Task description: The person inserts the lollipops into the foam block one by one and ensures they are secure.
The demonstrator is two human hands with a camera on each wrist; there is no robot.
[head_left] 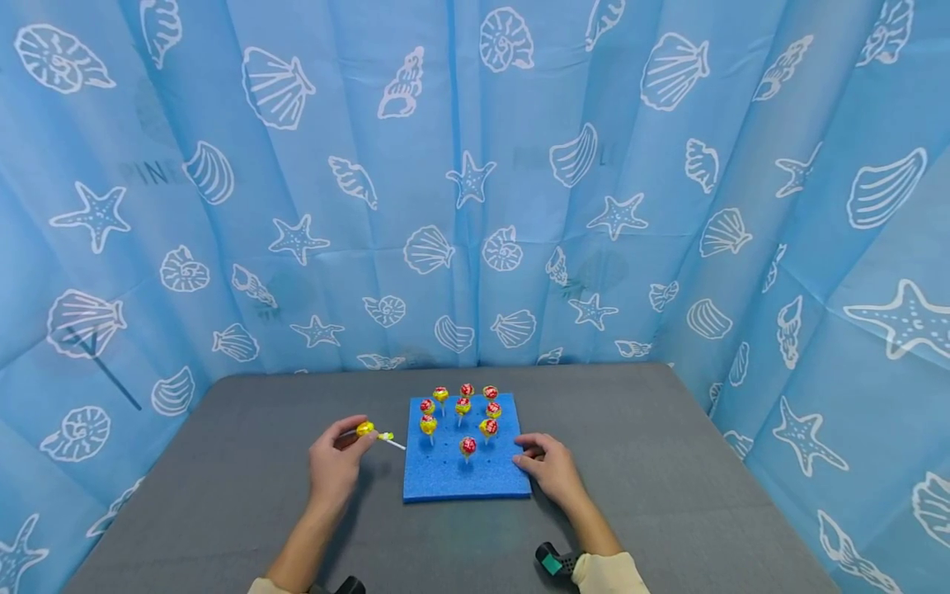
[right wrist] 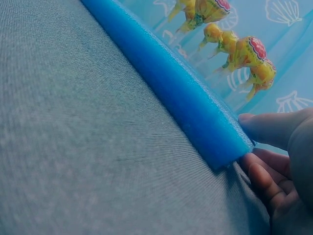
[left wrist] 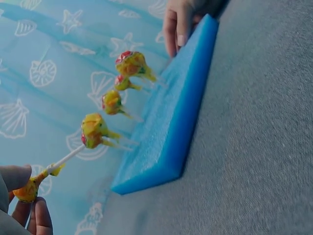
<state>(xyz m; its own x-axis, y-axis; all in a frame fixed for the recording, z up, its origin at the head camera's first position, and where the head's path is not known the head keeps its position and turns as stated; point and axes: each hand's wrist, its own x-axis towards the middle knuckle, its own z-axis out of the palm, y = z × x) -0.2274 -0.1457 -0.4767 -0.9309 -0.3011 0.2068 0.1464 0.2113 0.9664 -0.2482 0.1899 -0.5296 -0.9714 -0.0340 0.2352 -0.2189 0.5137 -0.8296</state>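
My left hand (head_left: 334, 466) pinches a yellow-wrapped lollipop (head_left: 364, 429) by its candy end. Its white stick points right, toward the near left side of a blue foam board (head_left: 482, 483), and is tilted slightly down. In the left wrist view the thumb and fingers hold the wrapped candy (left wrist: 27, 192). Several red-and-yellow lollipops (head_left: 467, 446) stand upright in the board, sticks down, with small holes between them. At the board's right edge, my right hand (head_left: 551, 469) grips the foam; the right wrist view has the thumb on top and fingers at the side and underside.
The board lies flat on a grey cloth-covered table (head_left: 653, 487). A blue curtain (head_left: 475, 206) with white shell and starfish prints hangs behind and along both sides. Dark wrist devices (head_left: 552, 561) sit near the cuffs.
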